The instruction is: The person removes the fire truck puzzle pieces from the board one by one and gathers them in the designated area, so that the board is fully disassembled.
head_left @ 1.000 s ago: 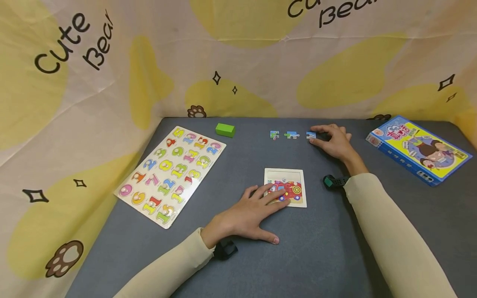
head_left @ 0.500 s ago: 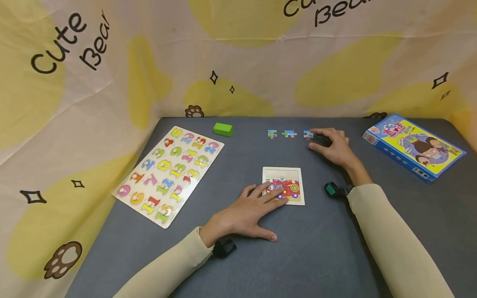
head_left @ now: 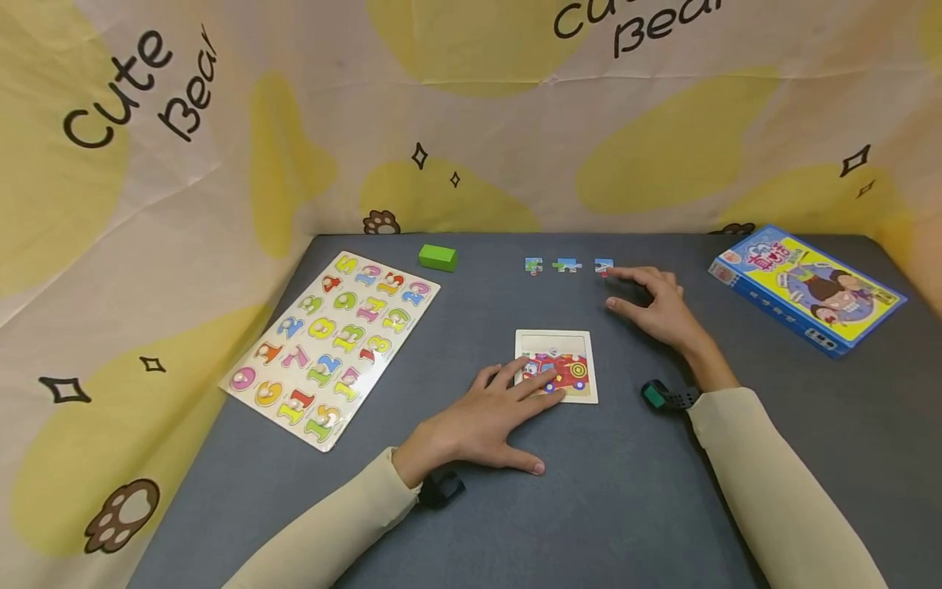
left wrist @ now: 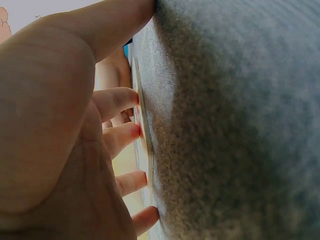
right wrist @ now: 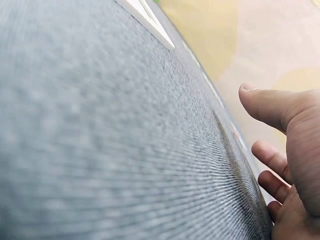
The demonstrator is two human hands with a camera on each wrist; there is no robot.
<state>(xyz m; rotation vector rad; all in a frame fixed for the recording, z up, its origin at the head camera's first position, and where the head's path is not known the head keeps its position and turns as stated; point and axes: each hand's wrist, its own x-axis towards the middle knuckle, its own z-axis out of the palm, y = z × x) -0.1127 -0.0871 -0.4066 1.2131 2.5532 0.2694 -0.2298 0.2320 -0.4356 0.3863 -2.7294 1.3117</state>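
My left hand (head_left: 482, 417) lies with fingers spread, fingertips resting on a small framed jigsaw puzzle (head_left: 559, 341) that pictures a red vehicle. Its lower left part is hidden under those fingers. In the left wrist view the puzzle frame (left wrist: 142, 107) appears edge-on below the fingertips. My right hand (head_left: 658, 309) is at the back right, thumb and index finger apart, the index fingertip right at the lower edge of a blue jigsaw piece (head_left: 603, 266). Left of that piece lie a second piece (head_left: 567, 265) and a third (head_left: 533, 264), all in one row.
A wooden number board (head_left: 331, 352) lies at the left, a green block (head_left: 437, 258) beyond its far corner. At the right is a blue and yellow box (head_left: 809, 286). A printed cloth wall (head_left: 471, 123) borders the grey table (head_left: 611, 507) behind.
My right hand has let go of the rightmost jigsaw piece and drawn back slightly towards me, leaving it in the row. My left hand keeps its place on the puzzle.
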